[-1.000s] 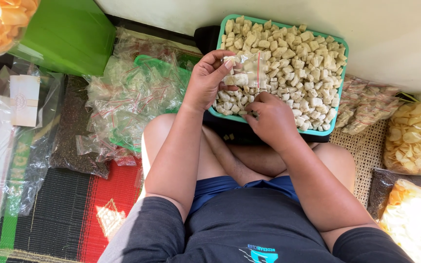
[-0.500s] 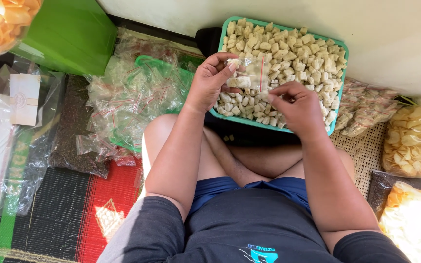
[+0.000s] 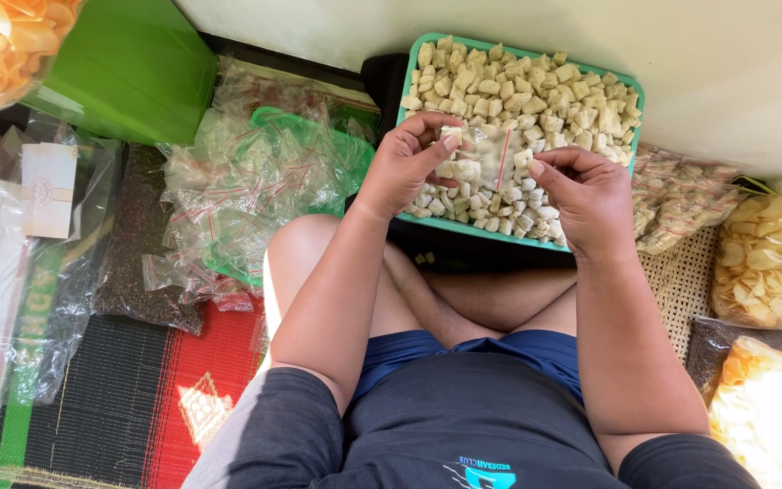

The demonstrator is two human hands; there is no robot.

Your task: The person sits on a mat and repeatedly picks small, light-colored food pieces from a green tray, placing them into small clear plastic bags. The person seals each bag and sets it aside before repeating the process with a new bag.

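A teal tray (image 3: 631,100) is filled with pale beige cubes (image 3: 536,81). A clear small bag (image 3: 486,156) is edged with a red strip. Clear bags with red strips (image 3: 255,172) are heaped on a green basket (image 3: 355,154). The mat (image 3: 138,407) is striped black, red and green. Yellow chips (image 3: 767,263) are seen in clear bags.

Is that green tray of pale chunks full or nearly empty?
Full: pale chunks cover the tray rim to rim, heaped.
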